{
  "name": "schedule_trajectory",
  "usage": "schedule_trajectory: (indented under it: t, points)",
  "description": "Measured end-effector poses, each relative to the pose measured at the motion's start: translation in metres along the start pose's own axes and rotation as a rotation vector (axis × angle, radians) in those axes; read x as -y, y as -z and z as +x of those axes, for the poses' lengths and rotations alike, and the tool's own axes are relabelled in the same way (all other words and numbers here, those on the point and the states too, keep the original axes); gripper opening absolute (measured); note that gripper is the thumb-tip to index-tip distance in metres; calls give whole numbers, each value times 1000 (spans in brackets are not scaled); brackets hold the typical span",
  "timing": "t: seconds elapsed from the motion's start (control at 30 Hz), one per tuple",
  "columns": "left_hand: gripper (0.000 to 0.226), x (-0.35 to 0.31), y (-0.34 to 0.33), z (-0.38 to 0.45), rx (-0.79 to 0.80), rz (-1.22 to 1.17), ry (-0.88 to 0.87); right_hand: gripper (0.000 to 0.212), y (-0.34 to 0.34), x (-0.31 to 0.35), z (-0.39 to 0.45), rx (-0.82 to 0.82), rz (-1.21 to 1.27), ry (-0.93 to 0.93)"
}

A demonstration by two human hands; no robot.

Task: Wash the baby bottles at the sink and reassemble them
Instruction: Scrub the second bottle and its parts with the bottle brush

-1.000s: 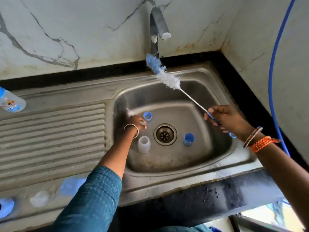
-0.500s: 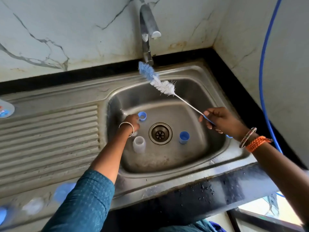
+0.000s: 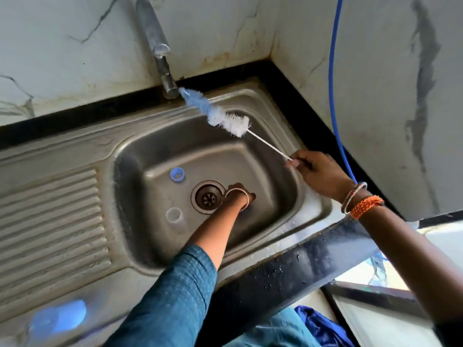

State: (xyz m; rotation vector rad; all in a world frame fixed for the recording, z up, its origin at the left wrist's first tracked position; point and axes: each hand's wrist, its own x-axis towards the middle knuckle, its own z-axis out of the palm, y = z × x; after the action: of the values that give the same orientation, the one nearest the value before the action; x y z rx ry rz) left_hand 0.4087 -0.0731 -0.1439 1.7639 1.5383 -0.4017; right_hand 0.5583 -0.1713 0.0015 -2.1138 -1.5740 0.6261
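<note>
Nearest, a blurry blue thing (image 3: 59,319) on the worktop (image 3: 82,291) at the near left corner, too fuzzy to name. A teal sleeve (image 3: 172,296) reaching over the wet black front edge and down into the steel sink (image 3: 283,196). Left hand (image 3: 241,194) low in the basin, just right of the drain (image 3: 208,197), a thin bangle (image 3: 238,197) on the wrist. Fingers (image 3: 251,195) hidden behind the wrist, so cannot tell if curled or straight, or if holding anything. A clear small cup-shaped bottle part (image 3: 174,215) standing on the sink floor, near left of the drain. A blue bottle ring (image 3: 177,174) lying farther back, left of the drain, apart from the clear part. Ridged draining board (image 3: 50,221) off to the left of the basin.

Right hand (image 3: 318,171) above the right rim of the sink, with bangles and an orange thread band (image 3: 365,205) at the wrist. Fingers pinched tight on the handle of a bottle brush (image 3: 225,118). Brush held up in the air, slanting far and left, white bristles then blue, the blue tip just beside the foot of the tap (image 3: 160,51). Tap spout reaching out over the basin. A blue hose (image 3: 332,83) hanging down the right wall. Cracked marble-look walls behind.
</note>
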Motion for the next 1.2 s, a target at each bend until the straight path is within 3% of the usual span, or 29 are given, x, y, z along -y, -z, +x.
schedule_trajectory:
  t: [0.07, 0.17, 0.23, 0.3, 0.4, 0.53, 0.7, 0.8, 0.9, 1.03, 1.2]
  points:
    - [50, 1, -1, 0, 60, -158, 60, 16, 5, -6, 3, 13, 9, 6]
    - [16, 10, 22, -8, 316, -960, 206, 22, 9, -7, 3, 0, 13, 23]
    - [19, 23, 44, -17, 390, -1427, 219, 24, 8, 3, 6, -21, 5, 51]
    - [26, 39, 68, -30, 382, -1619, 157, 21, 6, 18, 9, -43, 53, 30]
    - [36, 61, 97, -54, 324, -1749, 66, 17, 0, 45, 12, 9, 202, -4]
    - [45, 88, 118, -85, 261, -1895, -5, 24, -12, 77, 8, -55, 61, 147]
    - [34, 115, 126, -120, 155, -2103, -122, 15, -18, 93, -8, -55, 111, 192]
    - [31, 131, 127, -134, 79, -2243, -234, 29, -16, 87, -20, -85, 163, 243]
    - [33, 145, 133, -142, 24, -2351, -334, 14, -9, 71, -30, -56, 237, 242]
    - [31, 161, 144, -149, -137, -2367, -345, 17, 8, 47, -36, 12, 219, 261]
    - [36, 176, 158, -148, -265, -2160, -304, 14, 11, 34, -36, 5, 139, 292]
